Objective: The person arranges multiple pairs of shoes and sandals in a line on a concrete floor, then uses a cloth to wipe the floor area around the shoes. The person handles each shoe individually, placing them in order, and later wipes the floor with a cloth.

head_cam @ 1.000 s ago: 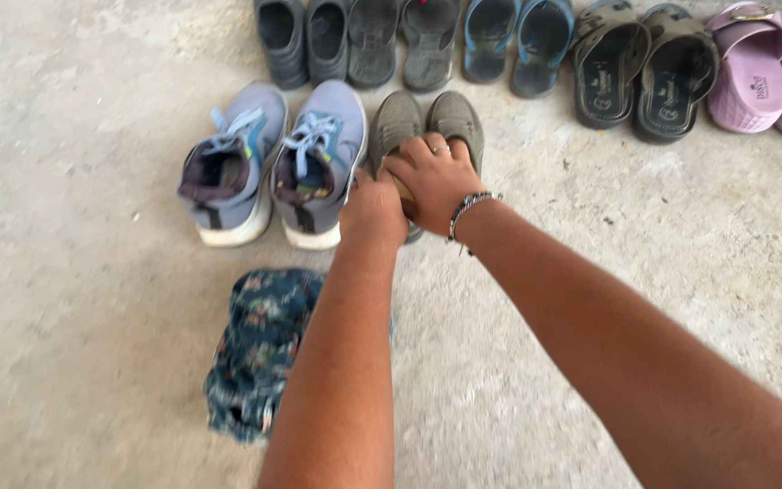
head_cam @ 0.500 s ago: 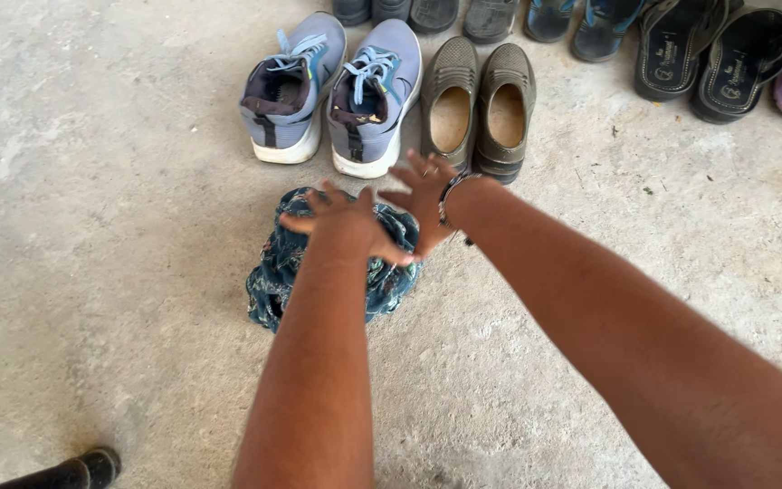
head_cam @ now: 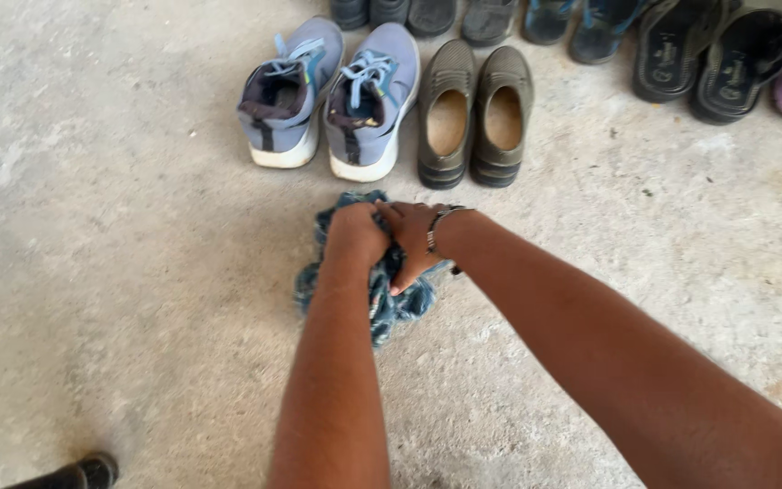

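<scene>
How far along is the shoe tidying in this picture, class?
Done, it seems: the blue sneakers and the olive slip-ons stand paired, side by side on the concrete floor, in front of a row of sandals. In hand: left hand and right hand both grip the blue patterned cloth. Left: the cloth lies bunched on the floor, not put away.

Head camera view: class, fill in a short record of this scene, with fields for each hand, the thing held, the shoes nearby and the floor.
left hand: closed on the patterned cloth
right hand: also gripping the cloth, bracelet on the wrist
cloth: dark teal, bunched, on the floor
nearest shoes: olive slip-on pair, beyond the cloth
beside them: blue-grey sneakers
far row: dark sandals and other footwear, partly cut off
floor: bare concrete
</scene>
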